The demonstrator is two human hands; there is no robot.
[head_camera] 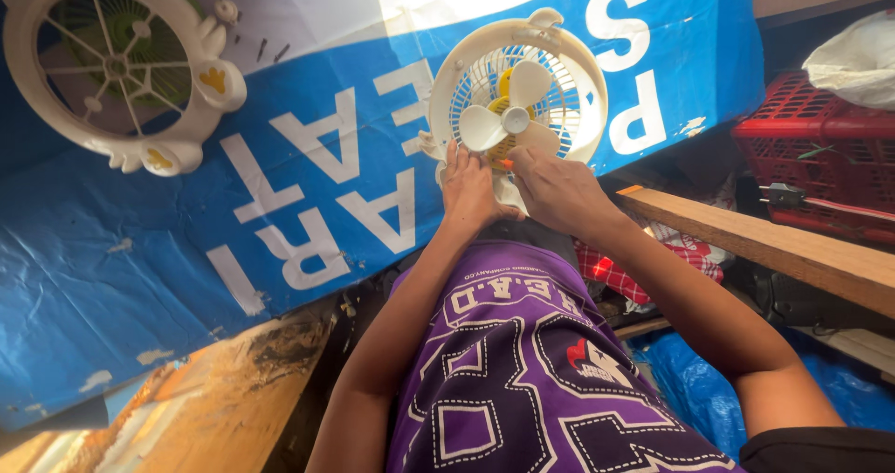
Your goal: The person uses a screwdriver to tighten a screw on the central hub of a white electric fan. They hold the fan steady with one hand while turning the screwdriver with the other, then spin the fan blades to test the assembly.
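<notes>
Left hand [469, 189] fingers curled, tips pressed on lower rim of small cream desk fan [517, 95], just below white blades [508, 119]. Right hand [557, 191] fingers bunched, apparently pinching small orange part [504, 164] at fan's lower edge; exact grip hidden. Fan lies flat on blue banner-covered surface [140, 249], directly ahead of both hands, front open, blades facing up. Both hands equally near, meeting at fan base. Detached front grille [117, 63] well apart, far left. Red crate [820, 156] far right.
</notes>
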